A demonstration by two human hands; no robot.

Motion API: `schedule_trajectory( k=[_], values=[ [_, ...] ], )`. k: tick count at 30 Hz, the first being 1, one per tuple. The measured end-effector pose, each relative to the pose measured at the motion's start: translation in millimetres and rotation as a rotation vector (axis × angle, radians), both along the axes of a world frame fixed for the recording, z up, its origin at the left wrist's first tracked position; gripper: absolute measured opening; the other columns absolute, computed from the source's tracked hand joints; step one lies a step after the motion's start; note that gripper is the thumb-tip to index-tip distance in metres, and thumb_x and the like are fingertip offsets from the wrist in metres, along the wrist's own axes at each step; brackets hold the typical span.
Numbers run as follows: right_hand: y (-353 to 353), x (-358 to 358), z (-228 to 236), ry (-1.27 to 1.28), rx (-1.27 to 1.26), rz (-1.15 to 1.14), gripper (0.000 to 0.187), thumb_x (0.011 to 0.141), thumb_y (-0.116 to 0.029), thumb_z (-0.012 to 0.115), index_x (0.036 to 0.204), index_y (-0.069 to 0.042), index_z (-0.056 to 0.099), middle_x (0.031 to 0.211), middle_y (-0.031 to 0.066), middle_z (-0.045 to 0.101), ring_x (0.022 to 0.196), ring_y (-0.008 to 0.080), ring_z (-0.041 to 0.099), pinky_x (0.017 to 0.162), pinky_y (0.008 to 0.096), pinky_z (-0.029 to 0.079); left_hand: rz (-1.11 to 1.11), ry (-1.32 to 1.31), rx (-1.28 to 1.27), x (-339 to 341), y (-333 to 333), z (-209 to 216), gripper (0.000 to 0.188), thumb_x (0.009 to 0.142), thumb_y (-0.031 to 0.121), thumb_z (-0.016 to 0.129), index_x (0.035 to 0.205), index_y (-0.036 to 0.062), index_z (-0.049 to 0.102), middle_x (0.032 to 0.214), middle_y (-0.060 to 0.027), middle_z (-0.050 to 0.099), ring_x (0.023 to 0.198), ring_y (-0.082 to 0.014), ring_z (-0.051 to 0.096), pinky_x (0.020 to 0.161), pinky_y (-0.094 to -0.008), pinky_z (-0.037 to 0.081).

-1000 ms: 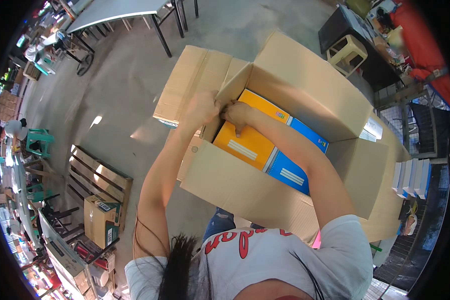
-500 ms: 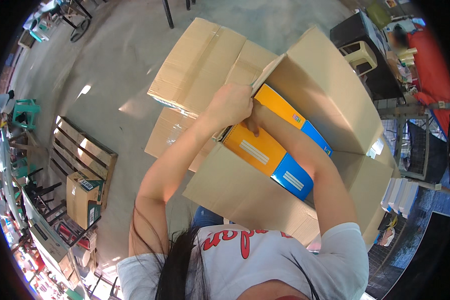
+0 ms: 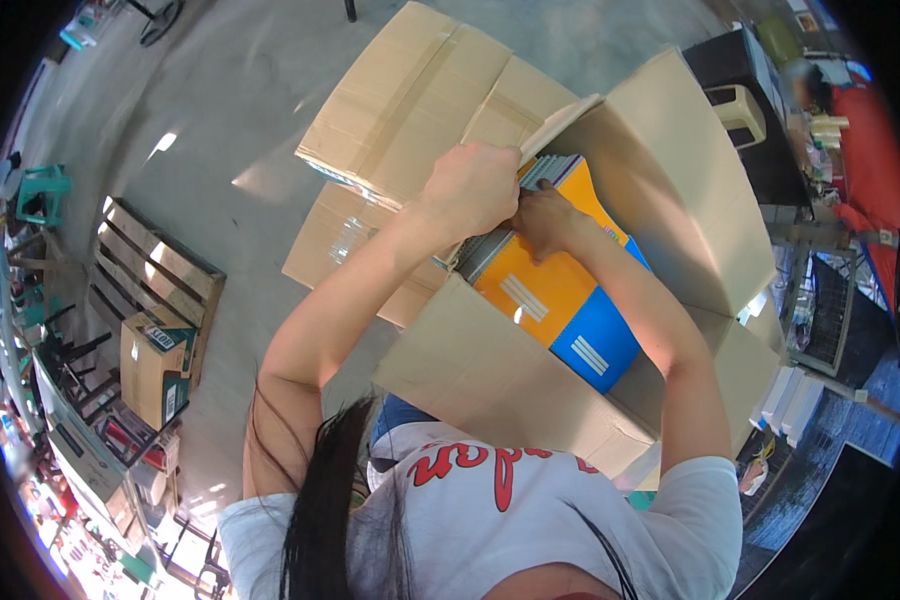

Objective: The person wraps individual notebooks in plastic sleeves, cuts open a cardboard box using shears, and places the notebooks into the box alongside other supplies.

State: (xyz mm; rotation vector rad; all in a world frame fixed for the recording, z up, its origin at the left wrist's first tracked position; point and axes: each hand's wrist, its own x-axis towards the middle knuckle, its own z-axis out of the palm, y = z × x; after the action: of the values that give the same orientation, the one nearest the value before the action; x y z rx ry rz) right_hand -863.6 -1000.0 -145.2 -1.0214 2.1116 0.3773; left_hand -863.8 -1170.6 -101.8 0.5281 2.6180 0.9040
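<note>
An open cardboard box (image 3: 510, 365) stands before me with its flaps folded out. Inside are two side-by-side stacks of notebooks (image 3: 525, 290) with orange and blue covers. My left hand (image 3: 475, 185) is closed around the box's far-left wall at its upper edge. Reaching in from the right, my right hand (image 3: 553, 222) grips the notebooks at their orange end, where the two stacks meet. Its thumb lies on the nearer stack and another finger stretches over the farther one. The other fingertips are hidden between the stacks.
A taped cardboard box (image 3: 400, 100) stands just beyond the open one. On the floor to the left are a wooden pallet (image 3: 155, 275) and a smaller carton (image 3: 150, 370). A beige stool (image 3: 738, 115) and a black cabinet (image 3: 770, 165) stand at the far right.
The notebooks' orange ends have come away from the box's far-left wall, showing the page edges of several notebooks. My right hand has shifted right with them; my left hand still holds the wall.
</note>
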Motion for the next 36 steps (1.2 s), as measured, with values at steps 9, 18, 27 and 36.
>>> schedule_trajectory(
  k=[9,18,27,36],
  values=[
    [-20,-15,-40,-0.090,0.241,0.064,0.066,0.055,-0.029,0.088,0.116,-0.018,0.068,0.131,0.0152,0.055,0.130,0.0342,0.043,0.103,0.0564,0.032,0.027,0.010,0.002,3,4,-5,0.022,0.087,0.020,0.053,0.094,0.0016,0.062,0.087,-0.0210,0.065,0.086,-0.0391,0.063,0.077,-0.0468,0.050],
    [-31,-16,-21,-0.131,0.162,0.051,0.082,0.057,-0.029,0.086,0.132,-0.019,0.054,0.134,0.0109,0.054,0.131,0.0330,0.042,0.105,0.0615,0.029,0.039,-0.050,0.050,0,-4,-3,0.022,0.087,0.018,0.052,0.098,0.0036,0.064,0.087,-0.0200,0.066,0.086,-0.0388,0.063,0.077,-0.0462,0.051],
    [6,11,44,-0.029,0.197,0.015,0.084,0.059,-0.029,0.084,0.134,-0.016,0.051,0.127,0.0053,0.060,0.126,0.0251,0.048,0.106,0.0629,0.028,0.132,0.677,0.434,17,15,7,0.035,0.087,0.026,0.058,0.116,0.0056,0.061,0.114,-0.0187,0.060,0.099,-0.0353,0.062,0.079,-0.0424,0.052],
    [55,43,57,0.088,-0.093,-0.063,0.061,0.058,-0.020,0.082,0.117,-0.017,0.064,0.114,0.0020,0.064,0.119,0.0237,0.053,0.108,0.0605,0.028,0.483,-1.043,0.402,-4,108,-8,0.099,0.084,0.082,0.025,0.149,0.0074,0.028,0.152,-0.0167,0.028,0.140,-0.0317,0.028,0.112,-0.0553,0.015]
  ],
)
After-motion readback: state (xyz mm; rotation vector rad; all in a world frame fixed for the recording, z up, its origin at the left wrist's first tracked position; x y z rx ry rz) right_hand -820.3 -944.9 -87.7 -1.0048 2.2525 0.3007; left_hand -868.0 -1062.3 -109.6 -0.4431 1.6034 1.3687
